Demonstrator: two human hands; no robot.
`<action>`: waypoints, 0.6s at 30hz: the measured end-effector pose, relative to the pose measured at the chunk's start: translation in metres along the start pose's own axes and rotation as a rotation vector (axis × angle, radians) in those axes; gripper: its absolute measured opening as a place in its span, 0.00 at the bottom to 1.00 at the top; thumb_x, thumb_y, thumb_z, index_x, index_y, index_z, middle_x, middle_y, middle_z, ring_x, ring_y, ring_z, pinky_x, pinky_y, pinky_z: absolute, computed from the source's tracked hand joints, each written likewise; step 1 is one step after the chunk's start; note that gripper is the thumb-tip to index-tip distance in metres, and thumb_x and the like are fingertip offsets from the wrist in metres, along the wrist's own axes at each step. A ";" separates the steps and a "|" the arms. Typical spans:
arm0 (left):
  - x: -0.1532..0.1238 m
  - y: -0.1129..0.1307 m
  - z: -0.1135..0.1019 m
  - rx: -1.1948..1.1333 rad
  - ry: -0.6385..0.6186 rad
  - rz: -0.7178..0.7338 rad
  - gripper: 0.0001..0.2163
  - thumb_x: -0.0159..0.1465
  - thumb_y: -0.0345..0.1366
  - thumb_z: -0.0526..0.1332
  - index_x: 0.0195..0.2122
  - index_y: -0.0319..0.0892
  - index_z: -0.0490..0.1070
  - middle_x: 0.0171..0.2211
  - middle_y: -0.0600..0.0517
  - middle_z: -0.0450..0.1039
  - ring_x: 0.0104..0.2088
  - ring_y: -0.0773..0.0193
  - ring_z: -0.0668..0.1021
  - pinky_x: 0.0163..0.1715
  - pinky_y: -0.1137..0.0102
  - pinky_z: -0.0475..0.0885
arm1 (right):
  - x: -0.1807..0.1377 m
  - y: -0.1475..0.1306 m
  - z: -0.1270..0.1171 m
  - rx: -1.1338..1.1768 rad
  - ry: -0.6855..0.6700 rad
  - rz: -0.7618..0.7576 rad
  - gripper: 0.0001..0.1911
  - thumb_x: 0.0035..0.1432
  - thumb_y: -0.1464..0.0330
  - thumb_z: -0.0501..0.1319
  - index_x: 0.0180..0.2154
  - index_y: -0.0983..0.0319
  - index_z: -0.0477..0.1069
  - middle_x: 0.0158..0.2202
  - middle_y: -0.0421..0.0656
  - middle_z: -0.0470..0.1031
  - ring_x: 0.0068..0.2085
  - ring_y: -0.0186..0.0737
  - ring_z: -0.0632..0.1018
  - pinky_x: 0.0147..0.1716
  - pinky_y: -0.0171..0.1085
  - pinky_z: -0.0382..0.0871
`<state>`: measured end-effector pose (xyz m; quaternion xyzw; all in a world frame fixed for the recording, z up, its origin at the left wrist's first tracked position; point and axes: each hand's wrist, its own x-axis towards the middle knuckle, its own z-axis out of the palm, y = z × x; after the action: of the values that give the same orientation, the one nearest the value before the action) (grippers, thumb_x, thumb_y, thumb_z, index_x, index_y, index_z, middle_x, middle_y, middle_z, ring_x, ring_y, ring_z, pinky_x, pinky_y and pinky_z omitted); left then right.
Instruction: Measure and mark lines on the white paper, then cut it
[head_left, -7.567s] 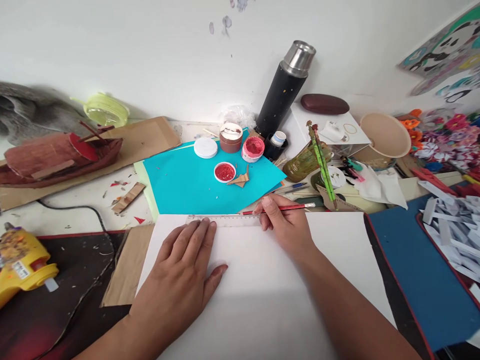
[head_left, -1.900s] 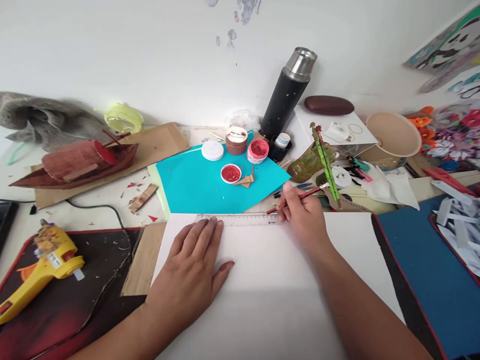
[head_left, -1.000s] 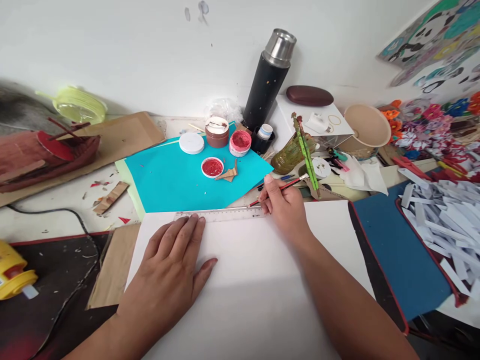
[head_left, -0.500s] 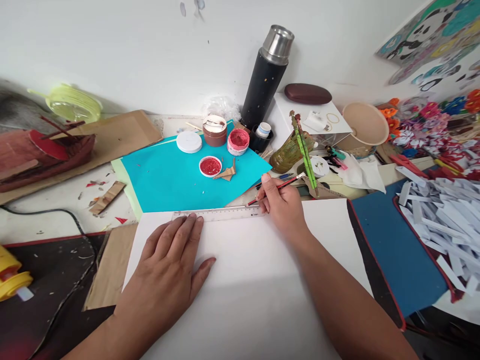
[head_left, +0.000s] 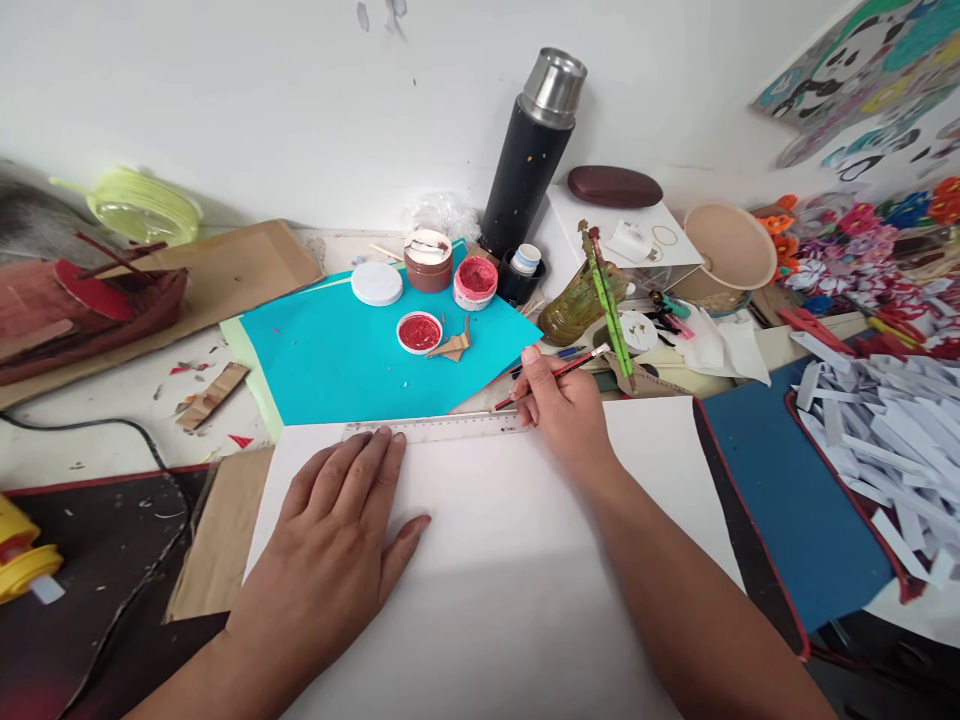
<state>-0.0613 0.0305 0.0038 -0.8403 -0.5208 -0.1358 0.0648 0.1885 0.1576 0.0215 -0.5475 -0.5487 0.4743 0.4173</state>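
Observation:
A clear ruler (head_left: 457,426) lies along the far edge of a large white sheet (head_left: 495,570). My left hand (head_left: 337,510) rests flat on the sheet, its fingertips on the left end of the ruler and its thumb spread apart. In my right hand (head_left: 562,405) is a red and black pencil (head_left: 574,365), pinched between thumb and fingers. The pencil's point sits near the ruler's far edge, and the hand is by the ruler's right end. Beyond the ruler spreads a turquoise sheet (head_left: 322,350).
On the turquoise sheet stand a red paint pot (head_left: 475,283), a brown pot (head_left: 428,262) and two lids. Behind are a black flask (head_left: 529,160) and a jar (head_left: 574,305) with green brushes. White paper strips (head_left: 892,430) pile at right; a model boat (head_left: 90,310) sits at left.
The view has shifted very slightly. Both hands, the ruler and the pencil keep the same places.

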 end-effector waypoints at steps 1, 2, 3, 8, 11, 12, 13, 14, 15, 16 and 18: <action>0.000 0.000 0.000 -0.001 0.002 0.000 0.34 0.79 0.49 0.50 0.77 0.26 0.52 0.65 0.28 0.72 0.63 0.35 0.75 0.64 0.45 0.66 | 0.000 0.000 0.000 0.001 0.000 -0.001 0.34 0.68 0.38 0.62 0.24 0.58 0.72 0.15 0.35 0.64 0.18 0.35 0.70 0.20 0.35 0.64; 0.000 0.000 0.000 -0.002 0.003 -0.002 0.34 0.79 0.49 0.50 0.77 0.26 0.52 0.65 0.28 0.72 0.63 0.35 0.75 0.64 0.45 0.66 | 0.000 0.000 0.000 0.001 -0.001 -0.002 0.34 0.68 0.38 0.62 0.24 0.58 0.72 0.15 0.35 0.64 0.18 0.35 0.70 0.20 0.36 0.64; 0.000 0.000 0.000 -0.003 0.003 -0.005 0.34 0.79 0.49 0.50 0.77 0.27 0.52 0.65 0.28 0.72 0.63 0.35 0.75 0.64 0.45 0.67 | 0.000 0.000 0.000 0.001 -0.002 -0.001 0.34 0.68 0.38 0.62 0.24 0.58 0.72 0.15 0.35 0.64 0.18 0.35 0.69 0.20 0.36 0.64; -0.001 0.000 0.000 -0.021 -0.007 -0.015 0.34 0.79 0.50 0.50 0.77 0.29 0.52 0.66 0.29 0.73 0.64 0.36 0.76 0.64 0.46 0.67 | 0.000 0.000 0.000 -0.004 -0.002 0.009 0.34 0.68 0.38 0.62 0.24 0.58 0.72 0.15 0.35 0.65 0.19 0.35 0.70 0.20 0.36 0.65; -0.001 0.000 0.000 -0.036 -0.001 -0.027 0.34 0.79 0.50 0.51 0.78 0.30 0.53 0.66 0.30 0.73 0.64 0.36 0.76 0.64 0.46 0.67 | 0.000 0.000 0.000 -0.012 0.000 0.013 0.34 0.68 0.37 0.61 0.24 0.58 0.71 0.15 0.36 0.65 0.19 0.35 0.70 0.20 0.36 0.65; -0.001 0.000 0.000 -0.038 0.002 -0.026 0.34 0.79 0.49 0.51 0.77 0.29 0.54 0.66 0.30 0.73 0.64 0.36 0.76 0.64 0.46 0.68 | 0.000 0.001 0.000 -0.014 0.000 0.015 0.35 0.68 0.37 0.61 0.24 0.58 0.71 0.15 0.36 0.65 0.19 0.35 0.70 0.20 0.36 0.65; -0.001 0.000 -0.001 -0.037 0.002 -0.022 0.34 0.79 0.49 0.51 0.77 0.28 0.55 0.66 0.29 0.73 0.64 0.36 0.76 0.64 0.46 0.67 | 0.000 0.001 0.000 -0.017 0.000 0.017 0.35 0.68 0.37 0.61 0.24 0.58 0.71 0.15 0.36 0.66 0.18 0.35 0.70 0.20 0.36 0.65; -0.001 0.000 -0.001 -0.034 0.001 -0.016 0.34 0.79 0.49 0.52 0.76 0.27 0.56 0.65 0.28 0.73 0.64 0.35 0.75 0.64 0.45 0.67 | 0.000 0.001 0.000 -0.018 0.001 0.017 0.34 0.68 0.37 0.61 0.24 0.58 0.71 0.15 0.36 0.66 0.18 0.35 0.70 0.20 0.36 0.65; 0.000 0.001 -0.001 -0.028 0.000 -0.010 0.33 0.78 0.48 0.52 0.75 0.26 0.57 0.65 0.28 0.73 0.64 0.35 0.75 0.64 0.45 0.67 | 0.000 0.002 0.000 -0.018 0.001 0.018 0.34 0.68 0.37 0.61 0.24 0.58 0.72 0.15 0.36 0.66 0.18 0.35 0.70 0.20 0.36 0.65; 0.001 0.001 -0.002 -0.021 -0.001 -0.005 0.33 0.78 0.48 0.52 0.74 0.25 0.58 0.65 0.27 0.72 0.63 0.34 0.75 0.64 0.45 0.66 | 0.000 0.002 0.000 -0.016 0.002 0.018 0.34 0.68 0.38 0.61 0.24 0.58 0.72 0.15 0.36 0.66 0.19 0.35 0.70 0.21 0.36 0.65; 0.002 0.001 -0.002 -0.008 -0.002 0.002 0.32 0.78 0.47 0.52 0.74 0.24 0.58 0.65 0.27 0.72 0.63 0.34 0.75 0.64 0.45 0.66 | 0.000 0.002 0.000 -0.013 0.005 0.022 0.34 0.68 0.38 0.61 0.25 0.58 0.72 0.15 0.35 0.65 0.18 0.35 0.70 0.21 0.36 0.65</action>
<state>-0.0600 0.0309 0.0066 -0.8413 -0.5194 -0.1368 0.0609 0.1889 0.1571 0.0199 -0.5576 -0.5446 0.4738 0.4099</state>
